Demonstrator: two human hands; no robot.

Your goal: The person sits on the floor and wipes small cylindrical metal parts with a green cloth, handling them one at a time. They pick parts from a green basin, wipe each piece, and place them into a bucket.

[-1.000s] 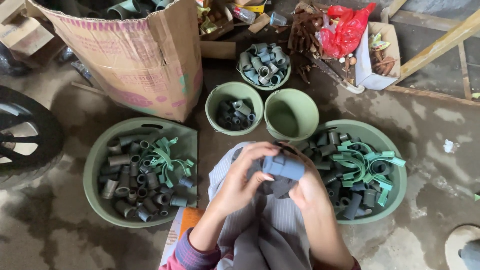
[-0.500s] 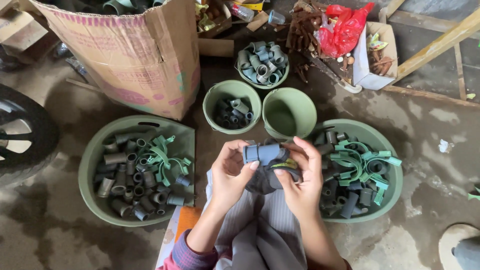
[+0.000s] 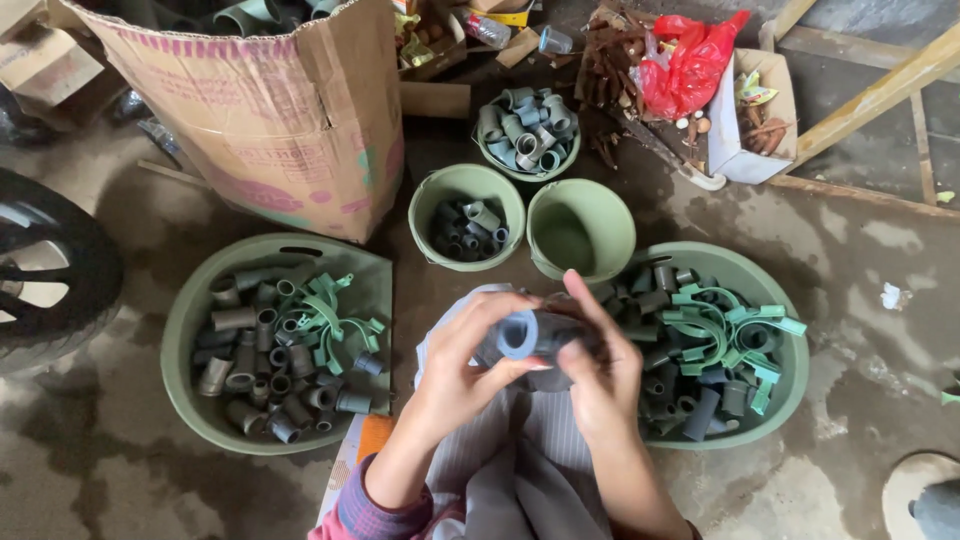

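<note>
both hands meet over the lap, and their fingers hide most of the grey pipe fitting; only its round open end faces the camera, and its far end cannot be made out. the left hand wraps it from the left with curled fingers, and the right hand closes on it from the right, fingers over a dark cloth that is largely covered. the right basin sits just beside the right hand, the left basin apart from the left hand. the empty green bucket stands just beyond the hands. the tyre is cut off at the left edge.
</note>
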